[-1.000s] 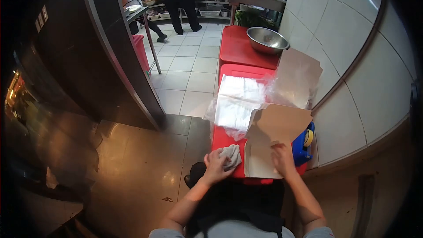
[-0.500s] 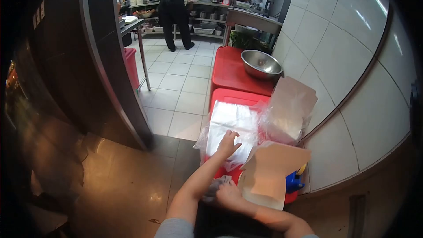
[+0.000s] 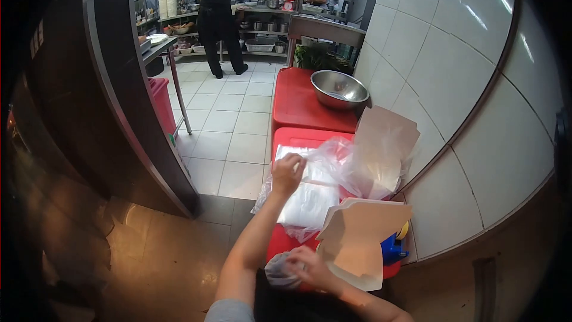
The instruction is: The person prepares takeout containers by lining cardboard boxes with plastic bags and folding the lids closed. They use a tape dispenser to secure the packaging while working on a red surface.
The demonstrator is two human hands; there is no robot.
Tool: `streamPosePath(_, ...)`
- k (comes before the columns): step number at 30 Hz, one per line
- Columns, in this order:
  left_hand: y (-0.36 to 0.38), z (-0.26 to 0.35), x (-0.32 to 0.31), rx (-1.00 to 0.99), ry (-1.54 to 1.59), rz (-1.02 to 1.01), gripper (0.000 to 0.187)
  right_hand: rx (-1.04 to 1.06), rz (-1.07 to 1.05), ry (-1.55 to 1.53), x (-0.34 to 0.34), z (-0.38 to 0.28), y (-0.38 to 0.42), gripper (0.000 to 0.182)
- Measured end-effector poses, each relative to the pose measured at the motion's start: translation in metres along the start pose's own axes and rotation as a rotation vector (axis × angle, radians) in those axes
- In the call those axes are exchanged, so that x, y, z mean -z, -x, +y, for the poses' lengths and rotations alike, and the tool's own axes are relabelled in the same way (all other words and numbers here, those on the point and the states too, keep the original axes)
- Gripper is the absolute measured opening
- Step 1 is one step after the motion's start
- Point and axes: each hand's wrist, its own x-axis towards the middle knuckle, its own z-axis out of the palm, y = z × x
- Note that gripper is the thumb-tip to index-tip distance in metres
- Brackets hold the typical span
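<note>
My left hand (image 3: 288, 174) is closed, pinching the edge of a clear plastic bag (image 3: 333, 161). The film stretches right from my fingers over a stack of flat white plastic sheets (image 3: 307, 206). Nearer my body, my right hand (image 3: 310, 267) has its fingers apart, at the side of a greyish-white crumpled bundle (image 3: 279, 271). To its right stand folded brown cardboard pieces (image 3: 356, 235), with their inner faces toward me.
A red surface (image 3: 286, 241) lies beneath these things. Beyond it, a steel bowl (image 3: 339, 90) rests on another red top (image 3: 289, 98). A blue object (image 3: 392, 250) sits beside the cardboard. Tiled wall (image 3: 453, 125) runs along the right; a person in black (image 3: 220, 21) stands at far shelves.
My left hand has gone from hovering over the white stack to pinching the clear plastic, lifting it. My right hand has loosened from the greyish bundle. The camera view has shifted slightly.
</note>
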Motion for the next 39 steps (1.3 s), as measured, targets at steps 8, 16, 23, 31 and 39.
streamPosePath(8, 0.055, 0.126, 0.159, 0.019, 0.069, -0.114, 0.023, 0.364, 0.739, 0.511, 0.032, -0.086, -0.04, 0.026)
streamPosePath(16, 0.077, 0.148, 0.265, 0.11, 0.508, -0.109, 0.063, 0.03, 0.158, -0.625, 0.065, -0.085, -0.057, 0.025)
streamPosePath(23, 0.101, 0.176, 0.223, 0.224, 0.576, -0.363, 0.048, -0.125, -0.047, -1.13, 0.091, -0.108, -0.007, 0.046)
streamPosePath(31, 0.113, 0.206, 0.196, 0.379, 0.387, -0.195, 0.041, -0.001, 0.729, -0.246, 0.101, -0.109, 0.041, 0.042)
streamPosePath(39, 0.132, 0.239, 0.172, 0.42, 0.599, -0.264, 0.056, 0.097, 0.242, 0.123, 0.083, -0.106, 0.056, 0.029)
